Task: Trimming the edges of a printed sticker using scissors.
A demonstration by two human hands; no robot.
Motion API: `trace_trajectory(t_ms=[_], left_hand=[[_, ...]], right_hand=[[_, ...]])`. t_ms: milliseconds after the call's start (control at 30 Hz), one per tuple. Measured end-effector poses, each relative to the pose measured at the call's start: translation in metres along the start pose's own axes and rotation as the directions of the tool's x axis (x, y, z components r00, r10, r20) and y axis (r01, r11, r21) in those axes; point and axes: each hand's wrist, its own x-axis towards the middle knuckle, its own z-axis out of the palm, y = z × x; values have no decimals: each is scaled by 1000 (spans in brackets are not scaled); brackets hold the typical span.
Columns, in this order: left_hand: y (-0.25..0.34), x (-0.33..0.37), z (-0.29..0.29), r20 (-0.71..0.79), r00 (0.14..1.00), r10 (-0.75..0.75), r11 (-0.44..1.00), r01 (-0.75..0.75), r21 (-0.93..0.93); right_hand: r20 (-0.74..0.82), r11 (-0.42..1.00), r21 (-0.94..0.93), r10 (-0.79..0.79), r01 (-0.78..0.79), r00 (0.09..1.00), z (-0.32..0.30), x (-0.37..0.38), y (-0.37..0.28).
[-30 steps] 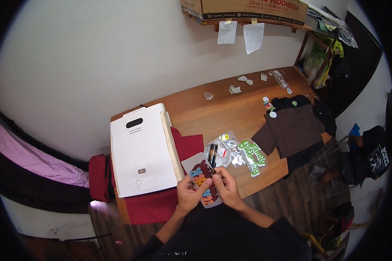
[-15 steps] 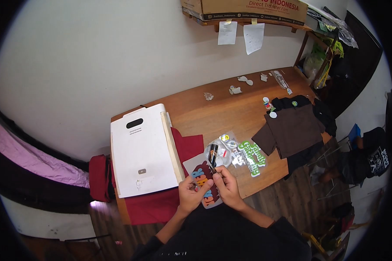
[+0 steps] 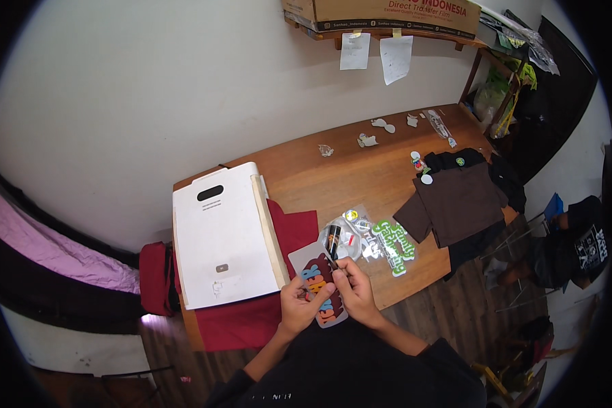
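Observation:
Between my two hands is a clear transfer film (image 3: pixel 303 260) printed with blue and orange lettering on dark maroon. My left hand (image 3: pixel 298 309) is closed on its left edge, thumb across the print. My right hand (image 3: pixel 355 291) is closed at the right edge, fingers bent around a small dark tool that may be scissors; its kind is mostly hidden. Just beyond the film stands a pale round container (image 3: pixel 352 256) holding a black cylinder (image 3: pixel 334 240). Right of it lie green-and-white lettered transfers (image 3: pixel 393 251) and another clear sheet with pale lettering (image 3: pixel 372 249).
A white heat-press-like machine (image 3: pixel 228 217) sits on a maroon cloth (image 3: pixel 238 325) at the table's left. Folded brown garments (image 3: pixel 464 204) lie on the right. Film scraps (image 3: pixel 367 141) dot the back of the wooden table (image 3: pixel 299 178). Another person (image 3: pixel 568 245) sits at far right.
The film has tilted and shifted slightly right between my hands, so its lettering looks narrower. Both hands have barely moved and keep their hold.

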Motion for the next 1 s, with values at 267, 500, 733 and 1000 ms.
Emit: trace_trajectory(t_ms=[267, 500, 733, 1000], left_hand=[[-1, 0, 1, 24, 1000, 7, 1000, -6, -20], [-4, -2, -1, 46, 999, -17, 1000, 16, 12], [-5, -3, -1, 54, 998, -36, 999, 36, 15], [-6, -4, 3, 107, 994, -5, 998, -2, 66]], right_hand=[[-5, 1000, -11, -2, 2, 1000, -1, 2, 3], [-6, 1000, 13, -8, 8, 1000, 0, 3, -1], [-5, 999, 34, 10, -10, 1000, -1, 4, 0], [-57, 999, 50, -18, 21, 998, -5, 9, -3]])
